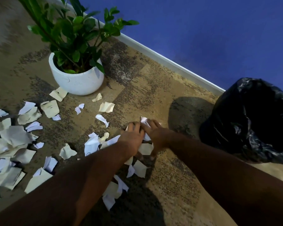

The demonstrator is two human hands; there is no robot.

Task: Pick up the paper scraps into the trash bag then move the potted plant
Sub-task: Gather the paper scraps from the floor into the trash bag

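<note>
Head view. Hands together on the carpet [153, 88], left hand [132, 136] and right hand [155, 132] side by side, fingers curled over a small clump of paper scraps [146, 148], white and cream pieces poking out between and under them; both grips closed on that clump, not yet lifted. Trash bag [250, 121] black, standing open-ish to the right, near the blue wall [203, 30], apart from the hands. Many more scraps strewn to the left and toward the potted plant [76, 74] (white pot, upright, a few scraps right against its base).

Likely trouble: loose, flat pieces slipping out from under the fingers on the way to the bag, since nothing binds the bundle. Bag mouth not clearly seen, possibly slack, so a drop could land beside it. Sweeping near the pot risks brushing leaves or nudging it.
</note>
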